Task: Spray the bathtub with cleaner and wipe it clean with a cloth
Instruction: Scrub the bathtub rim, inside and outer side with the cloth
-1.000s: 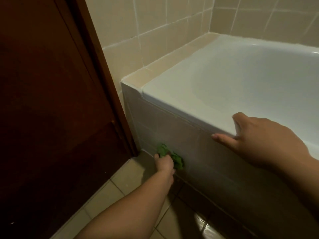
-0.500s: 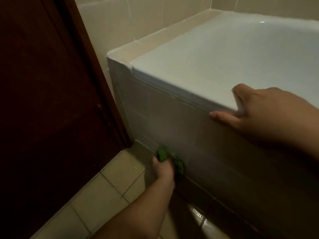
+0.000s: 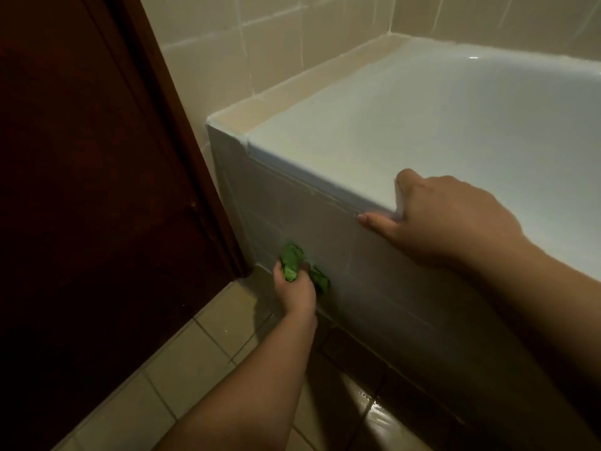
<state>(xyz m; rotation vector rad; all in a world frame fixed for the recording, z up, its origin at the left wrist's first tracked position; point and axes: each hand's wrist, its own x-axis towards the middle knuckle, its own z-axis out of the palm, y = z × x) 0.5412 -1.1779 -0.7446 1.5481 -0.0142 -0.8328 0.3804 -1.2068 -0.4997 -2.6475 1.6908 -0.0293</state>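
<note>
The tub (image 3: 374,131) fills the right side of the view, white, its pale blue-grey tiled side panel (image 3: 325,229) running down to the floor (image 3: 208,346) of beige tiles, with a dark wooden door (image 3: 81,190) to the left and cream tiled walls (image 3: 227,50) behind. The right hand (image 3: 445,219) rests on the tub's front rim, thumb hooked over the top edge and fingers lying down over the outer face of the panel, holding nothing. Far lower, near the foot of the panel by the door corner, the left hand (image 3: 294,289) grips a crumpled green cloth (image 3: 299,265), fingers curled round it. The cloth bulges out above the knuckles and to their right, pressed against the panel's lower tiles, just above the floor.
</note>
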